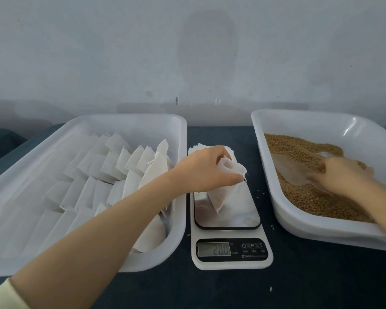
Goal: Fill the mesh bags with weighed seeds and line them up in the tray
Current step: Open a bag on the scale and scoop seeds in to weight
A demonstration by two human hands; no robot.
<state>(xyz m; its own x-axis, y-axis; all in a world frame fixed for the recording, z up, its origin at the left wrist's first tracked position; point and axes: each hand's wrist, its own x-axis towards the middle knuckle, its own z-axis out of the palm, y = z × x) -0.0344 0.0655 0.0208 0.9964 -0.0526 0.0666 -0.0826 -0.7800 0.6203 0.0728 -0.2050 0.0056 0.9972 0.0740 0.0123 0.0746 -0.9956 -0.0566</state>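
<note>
1. Mesh bags [112, 175], the white ones, sit in overlapping rows in the left tray [125, 118], leaning on each other.
2. Left hand [206, 169] reaches over that tray's right rim and pinches one more mesh bag [223, 192] by its top, fingers clamped on the fabric. The bag's bottom corner is down on the scale [232, 262] plate.
3. Scale display is lit, but the digits are too blurry to trust.
4. Right tray [321, 121] holds brown seeds [303, 197].
5. Right hand [341, 172] is blurry, fingers curled round a clear scoop [290, 169] lying in the seeds.
</note>
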